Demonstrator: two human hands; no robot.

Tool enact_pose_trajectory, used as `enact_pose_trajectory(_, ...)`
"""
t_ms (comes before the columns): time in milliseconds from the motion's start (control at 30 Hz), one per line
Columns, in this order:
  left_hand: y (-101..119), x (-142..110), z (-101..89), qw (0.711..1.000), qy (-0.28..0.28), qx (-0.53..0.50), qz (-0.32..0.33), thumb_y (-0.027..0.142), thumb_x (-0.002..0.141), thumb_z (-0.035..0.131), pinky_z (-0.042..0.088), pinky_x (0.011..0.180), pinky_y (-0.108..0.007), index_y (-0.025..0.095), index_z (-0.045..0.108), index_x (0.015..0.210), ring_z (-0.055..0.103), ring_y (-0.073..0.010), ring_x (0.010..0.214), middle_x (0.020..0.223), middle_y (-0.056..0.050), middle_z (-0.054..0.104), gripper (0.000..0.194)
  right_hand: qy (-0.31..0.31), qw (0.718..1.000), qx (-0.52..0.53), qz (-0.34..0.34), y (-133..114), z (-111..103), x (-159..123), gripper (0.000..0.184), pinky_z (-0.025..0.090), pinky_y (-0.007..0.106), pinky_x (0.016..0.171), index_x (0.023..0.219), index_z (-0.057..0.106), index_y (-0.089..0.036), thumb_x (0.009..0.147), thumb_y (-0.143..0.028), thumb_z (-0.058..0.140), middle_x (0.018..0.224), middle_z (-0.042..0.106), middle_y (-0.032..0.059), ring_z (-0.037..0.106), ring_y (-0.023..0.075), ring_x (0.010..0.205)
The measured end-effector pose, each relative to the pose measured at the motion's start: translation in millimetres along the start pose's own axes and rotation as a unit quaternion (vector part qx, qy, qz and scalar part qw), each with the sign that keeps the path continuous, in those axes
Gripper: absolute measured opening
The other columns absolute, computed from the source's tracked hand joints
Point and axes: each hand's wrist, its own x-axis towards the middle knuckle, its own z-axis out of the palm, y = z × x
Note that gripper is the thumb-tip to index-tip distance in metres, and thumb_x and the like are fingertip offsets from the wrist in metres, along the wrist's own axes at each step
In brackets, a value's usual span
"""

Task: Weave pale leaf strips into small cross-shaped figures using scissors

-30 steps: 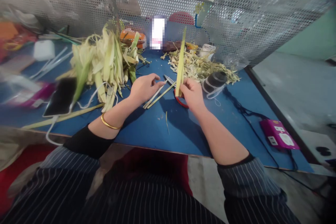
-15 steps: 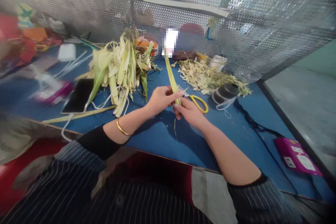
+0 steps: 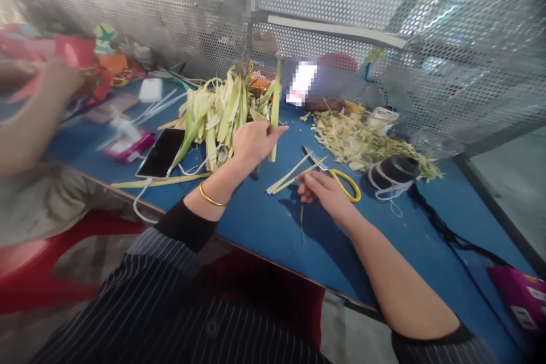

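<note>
Perforated sheet (image 3: 170, 17), greyish, round holes, at back. Table (image 3: 260, 227) blue, flat. Husk heap (image 3: 230, 99), L of ctr: pale-green/cream, long flat blades, tangled. Scrap pile (image 3: 350, 131), R side: short, curly, straw-coloured bits. Spool (image 3: 398, 169) dark, drum-shaped, w/ loose white thread at base. Scissors (image 3: 350, 183), yellow looped handle, metal blades, on table.

L hand (image 3: 252, 145): back up, wrist low, just beside heap; pinches husk strip (image 3: 276, 99) btwn thumb & fingers, far fingers hidden. R hand (image 3: 326, 192): low over table, next to scissors, fingers loosely curled, tips nr thin strips (image 3: 289, 173); can't tell if touching or pinching.

Husk strip flat, narrow, green-yellow, in front of heap's R edge; long axis near-vert. in view, upper end twd sheet, lower twd near table edge. Thin strips on table, slanting up to R.
</note>
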Motion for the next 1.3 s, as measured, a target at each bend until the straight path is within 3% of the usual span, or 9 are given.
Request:
enact_pose_trajectory(233,-29.1,24.2,-17.1,0.99,0.101,0.076,-0.058,0.023,0.089,0.045,0.036,0.07,-0.033,0.021,0.065,0.09,0.057,-0.0236,0.082,0.078,-0.009,0.063,0.02,0.002,1.0,-0.021,-0.001,1.8,-0.9,1.1,0.044,0.045,0.024,0.054,0.091,0.059,-0.017,0.081,-0.06,0.052,0.074,0.062,0.0026,0.058,0.011,0.058)
enact_pose_trajectory(333,-45.8,34.4,-33.1,0.971,0.145,0.152,-0.113,0.016,0.089,0.042,0.038,0.08,-0.036,0.018,0.062,0.107,0.056,-0.0267,0.095,0.1,-0.014,0.063,0.027,-0.009,0.999,-0.032,-0.004,3.9,-2.0,2.2,0.043,0.046,0.025,0.055,0.09,0.059,-0.017,0.082,-0.059,0.05,0.074,0.062,0.0025,0.059,0.0111,0.058)
enact_pose_trajectory(500,-73.8,46.3,-39.4,0.934,0.022,0.297,-0.197,0.007,0.085,0.041,0.037,0.089,-0.042,0.005,0.067,0.097,0.048,-0.0342,0.112,0.1,-0.022,0.063,0.029,-0.026,0.998,-0.058,-0.008,7.3,-3.2,4.4,0.038,0.047,0.025,0.057,0.088,0.058,-0.017,0.086,-0.054,0.046,0.076,0.062,0.0028,0.06,0.011,0.059)
enact_pose_trajectory(633,-83.9,47.4,-34.3,0.922,0.028,0.327,-0.205,0.007,0.085,0.038,0.04,0.087,-0.043,0.003,0.067,0.099,0.051,-0.0328,0.109,0.102,-0.024,0.064,0.033,-0.029,0.997,-0.067,-0.007,6.4,-2.2,4.0,0.033,0.048,0.025,0.058,0.088,0.057,-0.017,0.087,-0.049,0.047,0.075,0.062,0.0026,0.06,0.0109,0.059)
enact_pose_trajectory(800,-75.9,42.0,-42.3,0.94,0.133,0.282,-0.14,0.019,0.083,0.048,0.036,0.092,-0.049,0.009,0.068,0.089,0.048,-0.0349,0.111,0.099,-0.023,0.065,0.024,-0.036,0.996,-0.08,-0.026,5.7,-1.7,2.2,0.031,0.049,0.025,0.058,0.09,0.058,-0.017,0.089,-0.045,0.045,0.075,0.062,0.0024,0.06,0.0107,0.059)
enact_pose_trajectory(933,-49.8,36.1,-42.8,0.971,0.211,0.04,-0.103,0.031,0.08,0.056,0.041,0.089,-0.04,0.018,0.066,0.078,0.056,-0.0266,0.099,0.086,-0.011,0.067,0.017,-0.034,0.996,-0.082,-0.031,5.7,-1.2,1.9,0.03,0.049,0.024,0.058,0.089,0.058,-0.017,0.088,-0.044,0.045,0.075,0.061,0.0023,0.06,0.0104,0.058)
enact_pose_trajectory(1000,-31.8,30.1,-34.4,0.958,0.168,-0.186,-0.137,0.036,0.08,0.057,0.046,0.073,-0.03,0.019,0.064,0.078,0.06,-0.0176,0.079,0.078,-0.005,0.066,0.018,-0.026,0.996,-0.08,-0.036,3.8,-0.9,1.7,0.03,0.049,0.024,0.057,0.088,0.058,-0.017,0.088,-0.045,0.046,0.073,0.061,0.002,0.059,0.0104,0.057)
enact_pose_trajectory(1100,-4.1,12.2,-13.9,0.908,0.001,-0.39,-0.15,0.037,0.075,0.064,0.042,0.054,-0.021,0.017,0.065,0.078,0.057,-0.0098,0.06,0.077,-0.004,0.068,0.02,0.019,0.996,-0.066,-0.059,-1.8,-1.7,0.6,0.03,0.048,0.024,0.055,0.087,0.061,-0.018,0.085,-0.045,0.05,0.072,0.061,0.0015,0.058,0.0105,0.057)
enact_pose_trajectory(1300,31.0,-35.1,19.5,0.892,-0.225,-0.381,-0.088,0.032,0.074,0.067,0.034,0.043,-0.021,0.016,0.07,0.073,0.049,-0.0063,0.045,0.072,-0.006,0.07,0.017,0.151,0.984,0.027,-0.09,-11.9,-8.2,-2.6,0.027,0.045,0.025,0.055,0.098,0.063,-0.021,0.079,-0.04,0.06,0.061,0.056,-0.0032,0.052,0.0101,0.053)
